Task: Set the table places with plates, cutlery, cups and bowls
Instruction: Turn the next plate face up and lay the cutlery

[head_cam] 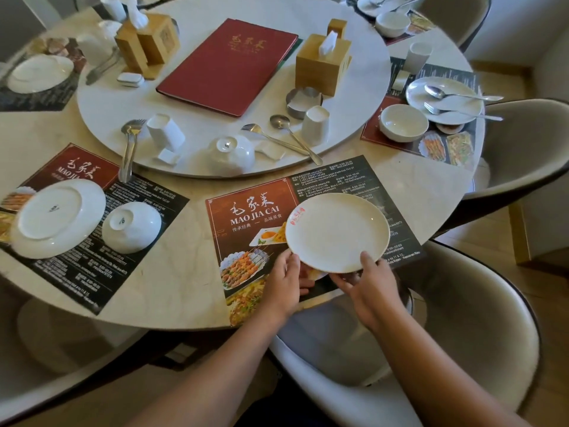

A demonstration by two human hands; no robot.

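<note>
You've got the white plate (337, 232) face up, both hands clamped on its near rim: left hand (284, 280) at the near-left edge, right hand (371, 286) at the near-right. It sits over the right half of the near placemat (246, 241). Can't tell if it's touching the mat yet.

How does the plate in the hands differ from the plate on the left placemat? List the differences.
The plate in the hands faces up, showing its eating surface; the plate on the left placemat lies upside down, foot ring and base mark showing.
The held plate is gripped at its near rim by the left hand and right hand; the left plate lies untouched.
The held plate carries a red rim mark; the left plate's underside shows none.
Both are round, pale and sit over similar printed placemats.
</note>
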